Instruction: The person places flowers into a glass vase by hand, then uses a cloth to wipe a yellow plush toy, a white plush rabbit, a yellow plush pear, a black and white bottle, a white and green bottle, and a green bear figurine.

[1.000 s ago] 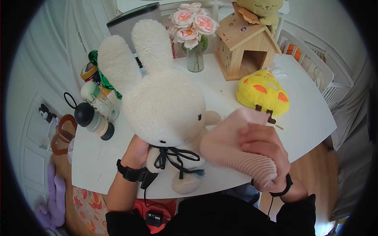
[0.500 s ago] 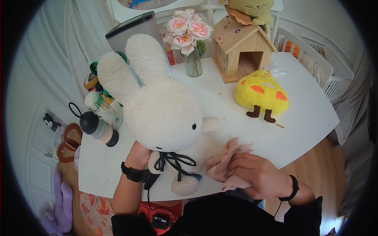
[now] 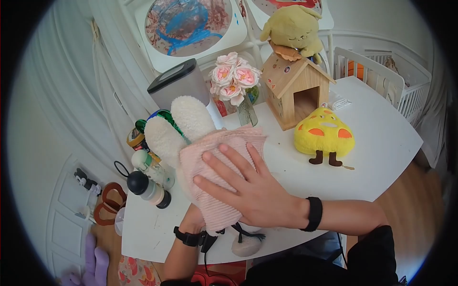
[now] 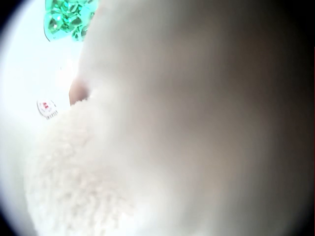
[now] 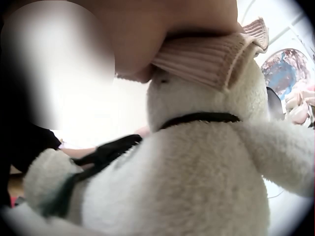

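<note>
A white plush rabbit (image 5: 197, 172) with a dark ribbon tied at its neck sits at the table's front edge. Over its face lies a pink ribbed cloth (image 3: 214, 209), leaving both ears showing above. My right hand (image 3: 253, 190) rests on the cloth with fingers spread, pressing it against the rabbit's head. Low on the other side, my left hand (image 3: 193, 218) holds the rabbit at the neck, most of its fingers hidden behind the plush. In the left wrist view, white fur fills much of the picture and one fingertip (image 4: 78, 92) shows past it.
Two bottles, a black-capped one (image 3: 148, 188) and a green-lidded one (image 3: 152, 167), stand left of the rabbit. Behind are a grey bin (image 3: 179, 83), roses (image 3: 235, 78) in a glass vase and a wooden house (image 3: 296, 86). A yellow plush toy (image 3: 324, 133) sits to the right.
My right hand has brought the bunched pink cloth left and up onto the rabbit's face and spread it flat there. The left hand stays at the rabbit's neck. The head view has shifted.
</note>
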Action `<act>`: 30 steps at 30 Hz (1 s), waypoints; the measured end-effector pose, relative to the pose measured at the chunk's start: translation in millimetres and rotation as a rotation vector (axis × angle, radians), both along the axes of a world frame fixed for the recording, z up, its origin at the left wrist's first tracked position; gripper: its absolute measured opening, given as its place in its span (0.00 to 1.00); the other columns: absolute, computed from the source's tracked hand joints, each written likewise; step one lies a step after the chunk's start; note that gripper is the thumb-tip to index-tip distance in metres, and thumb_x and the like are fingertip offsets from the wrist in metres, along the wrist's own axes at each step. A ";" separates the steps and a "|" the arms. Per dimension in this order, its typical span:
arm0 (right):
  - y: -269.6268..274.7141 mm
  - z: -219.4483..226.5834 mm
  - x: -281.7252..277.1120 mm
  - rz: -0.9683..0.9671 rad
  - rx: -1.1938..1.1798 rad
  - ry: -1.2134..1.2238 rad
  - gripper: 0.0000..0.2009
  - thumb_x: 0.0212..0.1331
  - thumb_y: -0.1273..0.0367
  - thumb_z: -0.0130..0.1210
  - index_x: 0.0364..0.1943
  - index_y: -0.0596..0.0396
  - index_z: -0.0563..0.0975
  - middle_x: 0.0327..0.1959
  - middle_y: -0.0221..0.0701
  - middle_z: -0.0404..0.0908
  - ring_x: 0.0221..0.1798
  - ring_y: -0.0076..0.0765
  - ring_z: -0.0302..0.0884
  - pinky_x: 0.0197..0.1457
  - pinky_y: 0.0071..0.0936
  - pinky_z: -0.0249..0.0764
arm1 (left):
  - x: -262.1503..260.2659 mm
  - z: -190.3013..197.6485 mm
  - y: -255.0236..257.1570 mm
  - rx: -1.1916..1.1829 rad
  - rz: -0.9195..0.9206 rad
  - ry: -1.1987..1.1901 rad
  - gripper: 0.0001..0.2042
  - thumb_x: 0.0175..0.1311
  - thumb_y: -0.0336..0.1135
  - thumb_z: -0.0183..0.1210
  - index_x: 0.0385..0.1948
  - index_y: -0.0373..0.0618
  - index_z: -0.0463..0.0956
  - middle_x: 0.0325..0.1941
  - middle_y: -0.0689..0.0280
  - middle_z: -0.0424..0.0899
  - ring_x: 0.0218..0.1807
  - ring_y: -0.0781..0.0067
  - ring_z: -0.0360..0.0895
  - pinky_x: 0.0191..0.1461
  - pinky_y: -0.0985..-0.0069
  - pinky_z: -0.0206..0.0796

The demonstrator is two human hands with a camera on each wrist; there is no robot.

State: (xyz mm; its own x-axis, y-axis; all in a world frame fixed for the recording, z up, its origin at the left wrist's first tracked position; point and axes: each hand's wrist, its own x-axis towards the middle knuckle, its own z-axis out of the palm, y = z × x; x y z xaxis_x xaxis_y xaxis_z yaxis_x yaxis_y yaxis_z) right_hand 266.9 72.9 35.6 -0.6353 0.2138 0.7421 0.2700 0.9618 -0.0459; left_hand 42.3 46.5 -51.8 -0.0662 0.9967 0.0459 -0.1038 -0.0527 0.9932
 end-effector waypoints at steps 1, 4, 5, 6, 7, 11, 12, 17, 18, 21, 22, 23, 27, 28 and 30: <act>4.4 5.8 -5.0 -0.003 0.004 0.014 0.46 0.39 0.71 0.68 0.72 0.47 0.66 0.79 0.48 0.53 0.80 0.61 0.49 0.73 0.68 0.52 | -7.9 -4.0 -9.1 0.002 -0.002 0.029 0.25 0.74 0.35 0.56 0.70 0.39 0.64 0.69 0.55 0.74 0.65 0.60 0.76 0.66 0.62 0.73; 18.6 20.7 -17.0 0.018 -0.174 0.067 0.44 0.41 0.74 0.64 0.73 0.48 0.66 0.78 0.51 0.53 0.80 0.67 0.47 0.74 0.66 0.52 | -16.5 -10.7 -25.1 -0.003 -0.003 0.096 0.25 0.75 0.36 0.55 0.70 0.39 0.64 0.69 0.55 0.74 0.65 0.60 0.76 0.66 0.62 0.73; 22.7 25.0 -19.9 0.043 -0.190 0.135 0.42 0.43 0.75 0.63 0.72 0.51 0.66 0.77 0.53 0.54 0.79 0.66 0.50 0.75 0.59 0.55 | -14.8 -9.7 -22.2 -0.013 0.000 0.113 0.25 0.75 0.36 0.55 0.70 0.39 0.64 0.69 0.55 0.74 0.65 0.60 0.76 0.66 0.62 0.73; 27.2 28.1 -21.2 0.068 -0.208 0.204 0.40 0.45 0.76 0.62 0.71 0.54 0.67 0.76 0.55 0.55 0.77 0.66 0.54 0.75 0.53 0.58 | -16.3 -9.7 -23.8 -0.024 0.002 0.130 0.25 0.75 0.36 0.55 0.70 0.39 0.64 0.69 0.55 0.74 0.65 0.60 0.76 0.66 0.62 0.73; 32.3 30.8 -21.1 0.069 -0.217 0.207 0.40 0.45 0.76 0.62 0.71 0.54 0.67 0.76 0.55 0.55 0.77 0.66 0.54 0.75 0.53 0.58 | -15.9 -9.5 -23.9 -0.035 0.003 0.148 0.24 0.75 0.36 0.55 0.70 0.39 0.64 0.69 0.55 0.74 0.65 0.60 0.76 0.66 0.62 0.73; 55.1 36.1 -17.2 0.159 -0.392 0.535 0.31 0.55 0.78 0.58 0.68 0.59 0.68 0.68 0.51 0.66 0.69 0.59 0.68 0.71 0.38 0.65 | -16.2 -12.4 -23.2 -0.094 0.028 0.201 0.25 0.70 0.29 0.59 0.68 0.39 0.67 0.67 0.55 0.76 0.64 0.62 0.76 0.68 0.65 0.70; 59.6 34.9 -15.3 0.218 -0.477 0.624 0.28 0.58 0.78 0.56 0.67 0.60 0.69 0.65 0.49 0.70 0.67 0.56 0.71 0.69 0.36 0.67 | -15.2 -8.2 -21.8 -0.096 0.022 0.210 0.25 0.70 0.29 0.59 0.68 0.39 0.67 0.67 0.55 0.76 0.64 0.62 0.76 0.68 0.65 0.70; 61.2 31.4 -4.5 0.287 -0.563 0.545 0.25 0.61 0.78 0.54 0.64 0.61 0.70 0.60 0.44 0.73 0.63 0.50 0.74 0.66 0.35 0.68 | 10.3 59.4 -26.8 0.365 0.173 0.298 0.48 0.51 0.37 0.75 0.74 0.39 0.55 0.76 0.56 0.63 0.73 0.60 0.66 0.76 0.63 0.57; 61.5 31.4 -2.8 0.246 -0.540 0.534 0.24 0.61 0.78 0.54 0.64 0.61 0.71 0.60 0.44 0.74 0.62 0.49 0.75 0.65 0.35 0.68 | 7.2 76.5 -31.7 0.364 0.005 0.210 0.50 0.50 0.41 0.75 0.74 0.39 0.53 0.77 0.56 0.61 0.73 0.59 0.65 0.76 0.63 0.55; 63.7 32.6 -1.1 0.347 -0.606 0.592 0.20 0.60 0.77 0.52 0.58 0.65 0.73 0.56 0.49 0.74 0.57 0.56 0.75 0.62 0.39 0.71 | 10.3 117.8 -35.7 0.364 -0.080 0.237 0.52 0.50 0.49 0.75 0.74 0.39 0.51 0.76 0.55 0.60 0.74 0.58 0.64 0.77 0.62 0.53; 61.9 33.8 -1.8 0.355 -0.608 0.589 0.20 0.60 0.77 0.52 0.58 0.65 0.73 0.56 0.49 0.74 0.57 0.56 0.75 0.62 0.39 0.71 | 10.1 127.6 -34.8 0.367 0.011 0.343 0.53 0.50 0.53 0.74 0.74 0.38 0.52 0.75 0.54 0.62 0.75 0.57 0.64 0.77 0.62 0.52; 59.4 36.4 -1.6 0.432 -0.624 0.583 0.21 0.59 0.78 0.52 0.59 0.64 0.73 0.59 0.49 0.73 0.59 0.56 0.75 0.63 0.39 0.71 | 4.8 132.4 -32.1 0.355 0.047 0.325 0.45 0.57 0.47 0.71 0.72 0.35 0.57 0.70 0.53 0.69 0.72 0.60 0.68 0.74 0.64 0.58; 43.4 52.0 12.5 0.343 -0.156 0.724 0.23 0.61 0.76 0.54 0.63 0.57 0.74 0.68 0.47 0.71 0.67 0.54 0.73 0.69 0.36 0.66 | 2.7 146.2 -22.4 0.200 0.091 0.380 0.33 0.64 0.39 0.66 0.69 0.36 0.63 0.64 0.57 0.77 0.67 0.64 0.73 0.68 0.67 0.65; 35.7 60.3 18.3 0.385 -0.086 0.753 0.22 0.62 0.74 0.54 0.63 0.55 0.76 0.73 0.49 0.66 0.73 0.58 0.66 0.75 0.47 0.58 | 8.4 143.8 -19.0 0.248 0.065 0.393 0.30 0.66 0.36 0.64 0.68 0.37 0.65 0.63 0.58 0.78 0.65 0.65 0.75 0.67 0.68 0.67; 30.9 69.3 25.6 0.339 0.098 0.570 0.22 0.61 0.74 0.54 0.62 0.55 0.76 0.74 0.49 0.65 0.75 0.59 0.63 0.77 0.52 0.53 | 30.1 140.4 -20.7 0.338 0.001 0.394 0.30 0.67 0.36 0.64 0.68 0.37 0.65 0.65 0.58 0.77 0.66 0.66 0.74 0.68 0.68 0.66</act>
